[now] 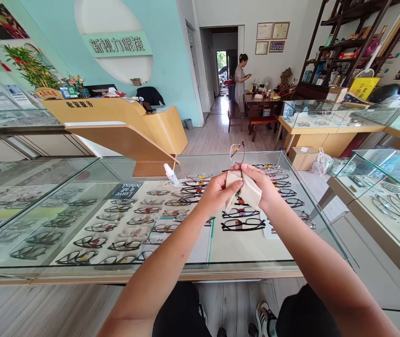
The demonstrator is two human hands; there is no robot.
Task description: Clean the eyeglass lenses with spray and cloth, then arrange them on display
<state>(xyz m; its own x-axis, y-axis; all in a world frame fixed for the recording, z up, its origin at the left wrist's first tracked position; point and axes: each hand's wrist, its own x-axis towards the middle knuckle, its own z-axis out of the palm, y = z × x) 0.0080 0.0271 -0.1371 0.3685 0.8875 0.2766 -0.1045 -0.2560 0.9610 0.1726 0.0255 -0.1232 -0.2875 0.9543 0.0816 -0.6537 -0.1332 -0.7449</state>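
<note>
A pair of eyeglasses (pixel 237 153) is held up on end above the glass counter, one lens rising over my fingertips. A pale cleaning cloth (pixel 252 192) is folded around its lower part, hiding the other lens. My left hand (pixel 217 193) is closed, its thumb pressing the cloth from the left. From the right, my right hand (pixel 259 180) is also closed on the cloth and glasses, fingertips meeting the left hand's at the top. A white spray bottle (pixel 171 175) stands on the counter to the left of my hands.
Rows of eyeglass frames (pixel 242 225) lie inside the glass display counter (pixel 256 255) below my arms. More display cases (pixel 389 196) stand at the right. A wooden reception desk (pixel 115 110) is beyond the counter. Far back, a person (pixel 240 84) stands beside a table (pixel 261 99).
</note>
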